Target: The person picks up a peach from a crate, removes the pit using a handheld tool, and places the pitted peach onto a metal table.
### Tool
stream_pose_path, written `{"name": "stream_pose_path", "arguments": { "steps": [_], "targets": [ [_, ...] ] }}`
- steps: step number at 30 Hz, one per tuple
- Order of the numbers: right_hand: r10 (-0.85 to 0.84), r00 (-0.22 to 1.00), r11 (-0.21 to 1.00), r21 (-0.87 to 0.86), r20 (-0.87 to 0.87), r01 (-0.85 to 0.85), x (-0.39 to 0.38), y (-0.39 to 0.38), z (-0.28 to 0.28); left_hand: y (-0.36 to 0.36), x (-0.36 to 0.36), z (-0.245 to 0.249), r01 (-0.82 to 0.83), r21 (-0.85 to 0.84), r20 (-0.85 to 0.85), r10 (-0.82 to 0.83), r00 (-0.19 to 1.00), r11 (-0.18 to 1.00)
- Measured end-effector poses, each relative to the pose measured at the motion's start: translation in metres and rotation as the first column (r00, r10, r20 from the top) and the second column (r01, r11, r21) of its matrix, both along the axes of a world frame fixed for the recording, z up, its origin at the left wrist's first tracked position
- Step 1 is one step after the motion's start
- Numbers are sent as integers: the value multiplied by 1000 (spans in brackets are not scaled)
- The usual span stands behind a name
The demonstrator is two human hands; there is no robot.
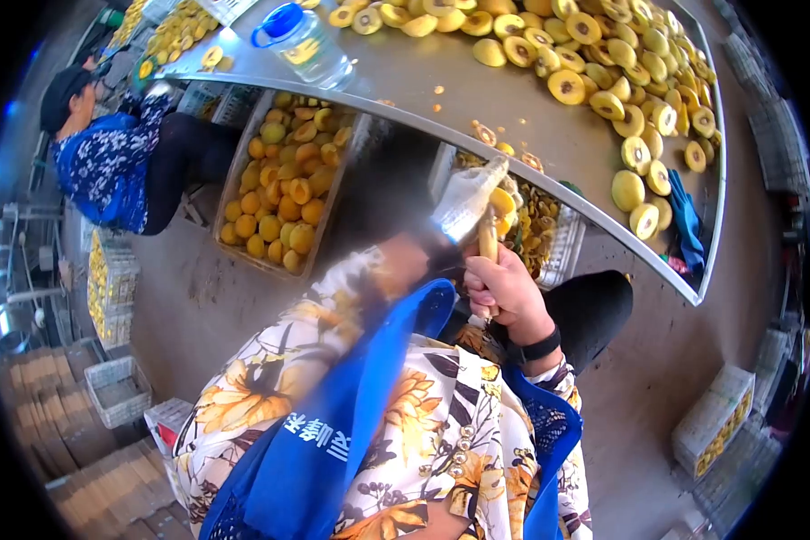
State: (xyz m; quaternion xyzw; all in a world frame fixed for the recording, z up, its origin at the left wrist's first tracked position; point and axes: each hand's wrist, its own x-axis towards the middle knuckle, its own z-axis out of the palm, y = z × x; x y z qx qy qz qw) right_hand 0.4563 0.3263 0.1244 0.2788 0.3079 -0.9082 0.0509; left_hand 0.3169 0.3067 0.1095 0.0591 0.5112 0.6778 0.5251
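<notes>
My left hand (466, 198), in a whitish glove, is closed around a yellow peach (502, 209) just off the table's near edge. My bare right hand (506, 286), with a dark band on the wrist, grips a tool by its light wooden handle (488, 238). The handle's upper end meets the peach; the tool's working end is hidden. Below both hands stands a white crate (567, 245) holding peach pits and scraps (537, 216). Halved peaches (606, 105) are heaped on the metal table (423, 81) ahead, several with brown pit cavities showing.
A blue-lidded water bottle (306, 49) stands on the table at left. A blue glove (684, 216) lies near its right corner. To my left is a crate (222, 200) of whole and cut peaches. Another person (108, 171) sits further left. More crates (713, 421) stand at right.
</notes>
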Motion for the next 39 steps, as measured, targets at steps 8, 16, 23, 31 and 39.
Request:
{"name": "stream_pose_path", "arguments": {
  "steps": [8, 16, 23, 31, 39],
  "targets": [
    [-34, 989, 998, -60, -144, 26, -8, -7, -37, -3, -5, -6, -97, -52, 183, 105, 977, 994],
    [-28, 995, 915, 399, -92, 62, -25, -16, -39, -10, -18, -6, -180, -165, 67, 193, 979, 970],
    [-60, 993, 896, 434, -100, 98, -40, -16, -44, -12, -38, -27, -189, -66, 90, 194, 977, 980],
    [8, 978, 1000, -16, -206, -11, -30, -14, -26, -25, -42, -21, 93, 43, 169, -99, 981, 995],
    [-166, 975, 845, 488, -146, 217, -45, -30, -33, -19, -54, -41, -192, 49, 87, 187, 979, 980]
  ]
}}
